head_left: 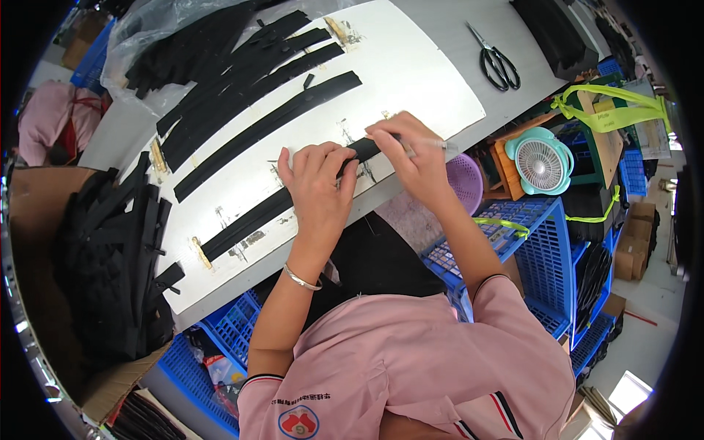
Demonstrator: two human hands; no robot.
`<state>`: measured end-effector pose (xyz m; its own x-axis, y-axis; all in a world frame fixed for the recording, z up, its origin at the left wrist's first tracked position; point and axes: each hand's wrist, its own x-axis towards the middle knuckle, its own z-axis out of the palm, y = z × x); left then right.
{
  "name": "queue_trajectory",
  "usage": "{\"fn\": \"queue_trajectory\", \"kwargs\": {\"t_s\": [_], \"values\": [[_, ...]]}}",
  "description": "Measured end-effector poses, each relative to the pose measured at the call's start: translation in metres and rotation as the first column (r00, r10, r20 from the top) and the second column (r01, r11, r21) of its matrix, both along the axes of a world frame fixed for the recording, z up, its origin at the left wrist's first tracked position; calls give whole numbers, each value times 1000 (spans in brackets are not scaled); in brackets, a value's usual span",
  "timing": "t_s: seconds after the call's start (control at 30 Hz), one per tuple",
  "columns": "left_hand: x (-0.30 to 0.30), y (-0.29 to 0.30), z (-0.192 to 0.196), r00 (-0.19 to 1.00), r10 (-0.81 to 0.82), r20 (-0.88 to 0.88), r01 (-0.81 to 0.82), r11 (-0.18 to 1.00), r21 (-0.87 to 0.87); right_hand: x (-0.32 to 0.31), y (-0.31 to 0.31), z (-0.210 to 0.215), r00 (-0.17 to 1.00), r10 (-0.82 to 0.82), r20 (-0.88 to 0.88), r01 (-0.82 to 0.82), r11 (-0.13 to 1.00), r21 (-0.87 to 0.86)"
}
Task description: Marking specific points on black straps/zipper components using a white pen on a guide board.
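Observation:
A long black fabric strip (253, 224) lies along the near edge of a white board (418, 81). My left hand (319, 180) presses on its right part, thumb and fingers closed about the strip. At the strip's right end, my right hand (414, 158) is closed round a slim, pale, see-through pen-like tool (431, 144); its tip is hidden by the fingers. Farther back on the board lie another black strip (268, 136), several more black strips (249, 95) and a small black scrap (309, 81).
Black-handled scissors (500, 70) lie on the grey table (469, 37) at back right. A cardboard box (37, 242) of black strips stands left. Right are a turquoise fan (541, 163), a purple basket (463, 182) and blue crates (543, 249). Another person's pink sleeve (51, 121) shows far left.

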<state>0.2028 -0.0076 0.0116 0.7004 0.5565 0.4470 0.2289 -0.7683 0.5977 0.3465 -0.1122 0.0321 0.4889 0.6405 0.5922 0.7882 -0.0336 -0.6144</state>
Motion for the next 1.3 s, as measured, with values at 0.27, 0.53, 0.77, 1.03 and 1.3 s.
{"fn": "queue_trajectory", "kwargs": {"t_s": [0.27, 0.53, 0.77, 1.03, 1.3], "values": [[1, 1, 1, 1000, 10, -19, -11, 999, -53, 8, 17, -17, 905, 122, -409, -177, 979, -100], [2, 1, 1, 995, 54, -79, -53, 998, 16, 9, 19, -27, 923, 120, -366, -180, 975, -133], [3, 1, 0, 995, 67, -71, -66, 998, 22, 4, 24, -28, 976, 97, -193, -122, 985, -119], [3, 0, -3, 997, 68, -39, -67, 997, 31, 4, 18, -22, 934, 92, -345, -136, 985, -104], [5, -1, -4, 997, 69, -26, -69, 998, 11, 10, 11, -27, 914, 158, -374, -231, 960, -159]]}}
